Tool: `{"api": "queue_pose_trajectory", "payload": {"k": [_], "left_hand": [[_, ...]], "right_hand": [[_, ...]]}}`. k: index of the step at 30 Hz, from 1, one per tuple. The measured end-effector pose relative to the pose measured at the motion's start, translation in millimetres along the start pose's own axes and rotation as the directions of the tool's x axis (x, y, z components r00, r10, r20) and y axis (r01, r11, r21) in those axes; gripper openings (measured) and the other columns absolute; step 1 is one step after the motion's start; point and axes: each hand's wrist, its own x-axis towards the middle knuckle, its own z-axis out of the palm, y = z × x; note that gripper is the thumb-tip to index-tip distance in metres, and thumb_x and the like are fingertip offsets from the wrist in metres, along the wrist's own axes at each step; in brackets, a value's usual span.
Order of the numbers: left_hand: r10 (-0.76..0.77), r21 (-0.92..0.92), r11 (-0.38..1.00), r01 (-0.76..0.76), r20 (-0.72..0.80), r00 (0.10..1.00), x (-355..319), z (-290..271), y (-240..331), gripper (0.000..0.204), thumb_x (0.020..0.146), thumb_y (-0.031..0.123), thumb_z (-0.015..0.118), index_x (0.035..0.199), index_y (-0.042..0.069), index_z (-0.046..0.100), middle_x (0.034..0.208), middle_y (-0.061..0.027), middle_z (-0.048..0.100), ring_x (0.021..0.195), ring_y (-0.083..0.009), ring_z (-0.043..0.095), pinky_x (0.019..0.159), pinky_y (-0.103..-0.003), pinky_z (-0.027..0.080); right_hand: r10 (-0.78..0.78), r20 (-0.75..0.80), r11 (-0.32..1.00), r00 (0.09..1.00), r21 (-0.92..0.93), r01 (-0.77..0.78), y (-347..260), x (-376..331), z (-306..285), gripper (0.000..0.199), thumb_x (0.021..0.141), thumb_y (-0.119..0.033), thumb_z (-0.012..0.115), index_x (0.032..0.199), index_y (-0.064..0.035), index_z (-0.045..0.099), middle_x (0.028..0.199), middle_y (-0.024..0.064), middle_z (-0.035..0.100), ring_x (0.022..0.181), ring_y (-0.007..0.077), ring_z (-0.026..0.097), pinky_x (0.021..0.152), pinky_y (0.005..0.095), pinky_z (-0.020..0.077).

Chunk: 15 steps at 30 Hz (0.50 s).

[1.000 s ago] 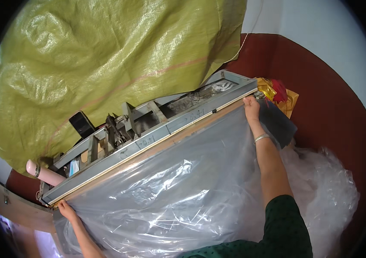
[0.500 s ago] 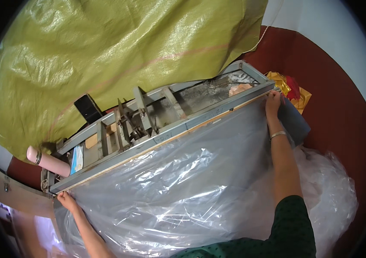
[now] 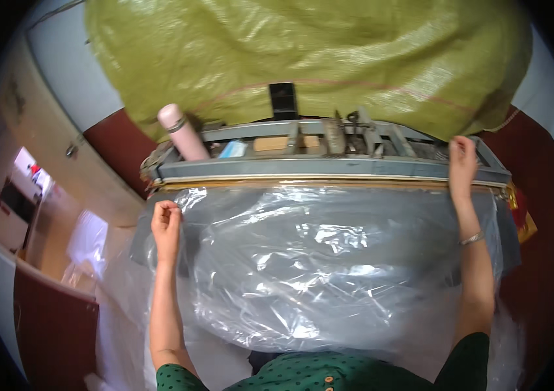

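- The left hand (image 3: 165, 221) is curled into a loose fist, fingers together, pinching the left top corner of a clear plastic bag (image 3: 316, 260)
- The right hand (image 3: 463, 163) lies flat, fingers together and stretched forward, pressing the bag's right top corner against the front bar of a grey metal sealing machine (image 3: 329, 166); whether it grips the film or only holds it down, I cannot tell
- A thin bracelet (image 3: 471, 239) sits on the right wrist
- The clear plastic bag is stretched wide between the two hands, its top edge running along the machine's long front bar, and its crinkled body hangs down toward the person (grey cloth shows through it)
- Behind the front bar, the machine's open frame holds metal brackets and a pale cardboard piece
- A pink bottle (image 3: 182, 132) stands tilted at the machine's left end, well apart from the left hand
- A small black device (image 3: 283, 100) stands upright behind the machine's middle
- A large yellow-green woven sack (image 3: 303, 52) fills the upper part of the view, behind the machine
- More loose clear plastic sheet (image 3: 120, 306) lies low on the left beside the left forearm
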Motion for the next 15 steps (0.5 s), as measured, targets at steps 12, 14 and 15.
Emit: {"api": "queue_pose_trajectory", "payload": {"k": [12,14,15], "left_hand": [[0.059,0.057,0.997,-0.054,-0.077,0.995,-42.7,-57.3,28.6,0.023,0.086,0.008,0.054,0.108,0.003,0.048,0.101,-0.0083,0.056,0.094,-0.0166,0.054,0.077,-0.026,0.044],[0.0,0.469,0.883,-0.008,0.019,1.0,-40.9,-84.2,8.8,0.05,0.081,0.02,0.061,0.124,0.003,0.043,0.127,-0.016,0.047,0.121,-0.0316,0.042,0.094,-0.039,0.038],[-0.058,0.64,0.768,0.008,0.057,0.997,-45.8,-103.2,-11.3,0.055,0.079,0.024,0.063,0.125,0.004,0.043,0.129,-0.0161,0.045,0.122,-0.0331,0.039,0.096,-0.042,0.035]], "right_hand": [[-0.248,0.891,0.866,0.381,0.38,-0.324,-262.2,-188.0,174.3,0.025,0.077,-0.026,0.068,0.077,-0.0022,0.062,0.063,0.0067,0.059,0.06,0.0137,0.055,0.057,0.0296,0.0446],[-0.218,0.856,0.803,0.469,0.43,-0.412,-220.6,-198.6,167.3,0.024,0.078,-0.024,0.068,0.071,-0.0023,0.061,0.059,0.0039,0.057,0.057,0.0084,0.049,0.053,0.0274,0.0416],[-0.095,0.849,0.782,0.519,0.387,-0.489,-190.4,-193.8,158.3,0.024,0.077,-0.026,0.068,0.07,-0.0039,0.061,0.058,0.0013,0.056,0.056,0.0084,0.047,0.053,0.0275,0.0408]]}}
